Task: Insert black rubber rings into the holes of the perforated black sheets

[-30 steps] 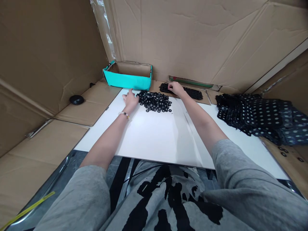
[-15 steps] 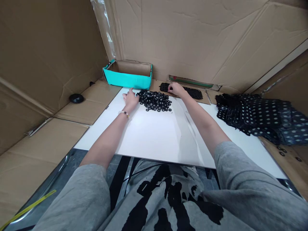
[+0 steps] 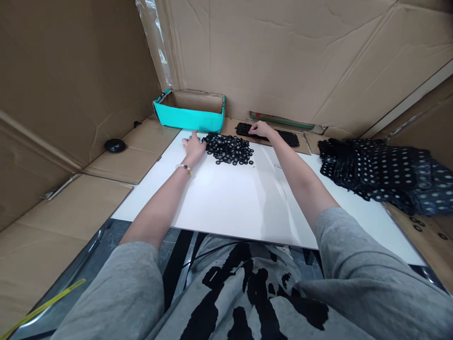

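A pile of small black rings [image 3: 230,150] lies on the white board [image 3: 226,198] toward its far side. At the pile's left edge rests my left hand [image 3: 194,145], its fingers spread and nothing seen gripped in them. Behind the pile, a long black tray with small compartments [image 3: 288,138] sits on cardboard. Over the left part of that tray is my right hand [image 3: 261,130], fingertips pinched together and pointing down at it. Whatever the pinch holds is too small to make out.
A turquoise-fronted open box [image 3: 189,117] stands at the back left. Black polka-dotted sheets [image 3: 382,167] are heaped on the right. A round black object [image 3: 115,145] lies on the left cardboard. Several loose rings [image 3: 417,222] lie at far right. Cardboard walls [image 3: 283,56] surround the board.
The view has shifted very slightly. My right hand stays pinched over the tray, and my left hand remains beside the pile.
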`<state>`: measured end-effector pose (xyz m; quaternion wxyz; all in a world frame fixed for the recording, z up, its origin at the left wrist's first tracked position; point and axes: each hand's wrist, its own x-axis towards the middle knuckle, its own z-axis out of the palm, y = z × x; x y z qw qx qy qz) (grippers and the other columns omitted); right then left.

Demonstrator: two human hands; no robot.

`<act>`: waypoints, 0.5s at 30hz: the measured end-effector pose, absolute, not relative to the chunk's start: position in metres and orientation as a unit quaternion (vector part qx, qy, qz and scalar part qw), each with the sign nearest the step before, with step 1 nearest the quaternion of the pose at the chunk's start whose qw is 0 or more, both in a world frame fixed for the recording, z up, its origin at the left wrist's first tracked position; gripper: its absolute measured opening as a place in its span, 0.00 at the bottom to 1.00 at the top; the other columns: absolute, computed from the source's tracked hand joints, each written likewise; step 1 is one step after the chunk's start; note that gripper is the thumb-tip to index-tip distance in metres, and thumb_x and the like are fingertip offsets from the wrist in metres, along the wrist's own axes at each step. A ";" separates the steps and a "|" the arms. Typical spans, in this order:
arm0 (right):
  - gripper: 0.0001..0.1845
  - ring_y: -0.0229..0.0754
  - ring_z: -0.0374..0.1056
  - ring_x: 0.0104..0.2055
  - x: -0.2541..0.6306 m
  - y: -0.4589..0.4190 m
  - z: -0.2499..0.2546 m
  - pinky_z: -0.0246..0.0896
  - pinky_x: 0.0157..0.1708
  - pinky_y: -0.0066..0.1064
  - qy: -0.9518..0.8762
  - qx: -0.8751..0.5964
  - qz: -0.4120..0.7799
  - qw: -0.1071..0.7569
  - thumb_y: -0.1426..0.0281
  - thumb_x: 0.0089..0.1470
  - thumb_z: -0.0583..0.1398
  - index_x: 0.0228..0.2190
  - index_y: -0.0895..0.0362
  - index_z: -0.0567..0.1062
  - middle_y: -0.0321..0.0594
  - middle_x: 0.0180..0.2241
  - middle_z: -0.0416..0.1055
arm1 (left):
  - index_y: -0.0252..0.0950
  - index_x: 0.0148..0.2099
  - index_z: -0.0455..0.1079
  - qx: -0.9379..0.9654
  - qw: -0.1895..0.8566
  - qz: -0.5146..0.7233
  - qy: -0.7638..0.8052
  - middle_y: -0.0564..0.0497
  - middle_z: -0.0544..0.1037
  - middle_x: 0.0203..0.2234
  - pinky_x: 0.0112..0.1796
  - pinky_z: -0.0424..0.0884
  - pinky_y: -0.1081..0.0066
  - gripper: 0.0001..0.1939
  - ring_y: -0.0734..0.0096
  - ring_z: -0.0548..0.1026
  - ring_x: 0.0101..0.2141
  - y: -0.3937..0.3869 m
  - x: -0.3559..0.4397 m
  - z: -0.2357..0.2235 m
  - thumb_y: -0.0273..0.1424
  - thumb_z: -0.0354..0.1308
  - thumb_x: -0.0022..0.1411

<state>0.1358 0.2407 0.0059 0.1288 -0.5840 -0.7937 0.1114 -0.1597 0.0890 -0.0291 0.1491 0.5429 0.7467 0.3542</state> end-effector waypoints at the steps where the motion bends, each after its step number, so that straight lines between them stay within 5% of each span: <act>1: 0.13 0.42 0.74 0.39 0.136 0.240 0.006 0.65 0.45 0.30 -0.792 -0.587 0.111 0.124 0.68 0.56 0.66 0.40 0.64 0.85 0.46 0.39 0.83 | 0.35 0.72 0.58 0.544 0.150 0.352 0.747 0.39 0.76 0.58 0.61 0.56 0.47 0.36 0.39 0.59 0.62 0.089 -0.160 -0.029 0.30 0.56 0.63; 15: 0.10 0.54 0.74 0.53 0.130 0.237 0.008 0.65 0.57 0.37 -0.830 -0.553 0.029 0.070 0.74 0.57 0.64 0.38 0.65 0.84 0.57 0.46 0.80 | 0.35 0.73 0.58 0.555 0.134 0.334 0.750 0.39 0.75 0.58 0.61 0.56 0.48 0.36 0.39 0.59 0.60 0.089 -0.159 -0.031 0.32 0.54 0.64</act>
